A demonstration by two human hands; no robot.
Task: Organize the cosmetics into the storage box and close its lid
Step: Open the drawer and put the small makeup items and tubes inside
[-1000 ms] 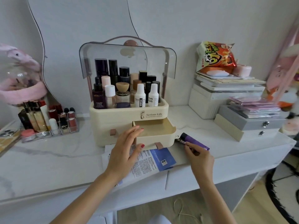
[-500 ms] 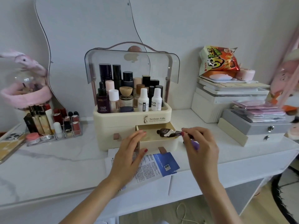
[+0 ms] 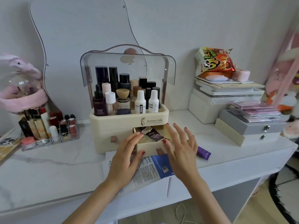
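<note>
Both hands (image 3: 127,156) (image 3: 181,147) empty, fingers spread at drawer (image 3: 148,145); dark tube (image 3: 152,135) sits diagonal, could jam drawer closing imo.

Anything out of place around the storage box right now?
Yes. A purple tube lies loose on the tabletop right of the open drawer, partly hidden behind the right hand. A printed leaflet is pinned under the box and overhangs the table edge. The clear lid stands raised.
</note>
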